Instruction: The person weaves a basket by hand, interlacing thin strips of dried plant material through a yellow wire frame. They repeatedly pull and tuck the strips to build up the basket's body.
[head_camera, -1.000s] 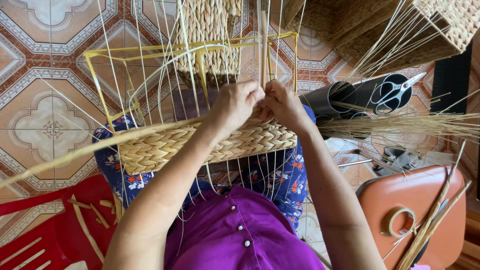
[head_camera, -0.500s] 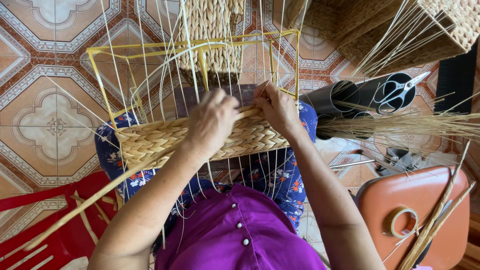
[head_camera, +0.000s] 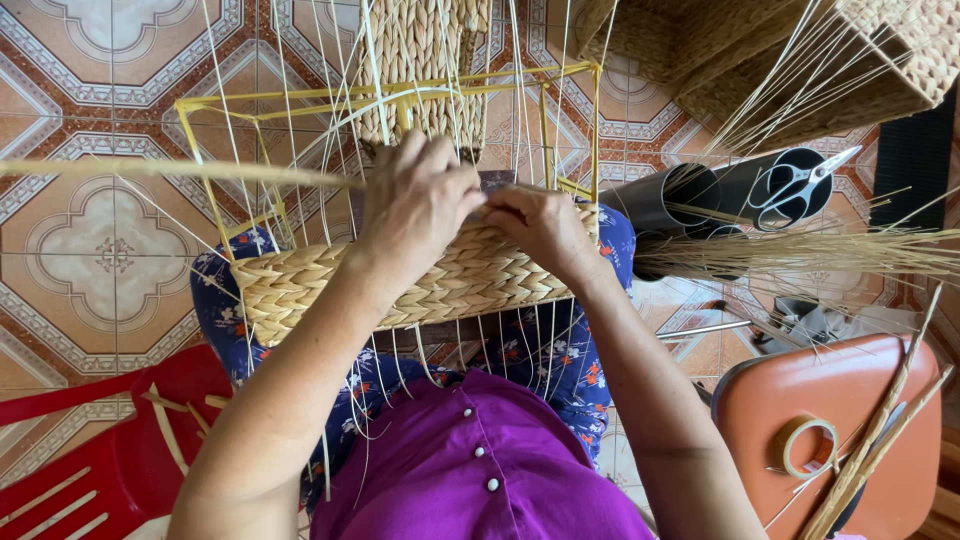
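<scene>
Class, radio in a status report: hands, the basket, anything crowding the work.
Left hand and right hand both on woven basket rim, working a strand. Basket on lap, loose stakes upright. Scissors off right, clear.

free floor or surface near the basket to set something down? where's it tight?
Free: tiled floor left of the half-woven basket; bare orange seat around the tape roll. Crowded: right of the right hand, with black tubes, scissors and loose reeds.

basket (head_camera: 300, 290) on lap, scissors (head_camera: 800, 185) right, tape roll (head_camera: 805, 445) on stool (head_camera: 900, 400)

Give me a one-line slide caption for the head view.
Both hands, left and right, weave straw into a half-built basket on a yellow wire frame.
</scene>
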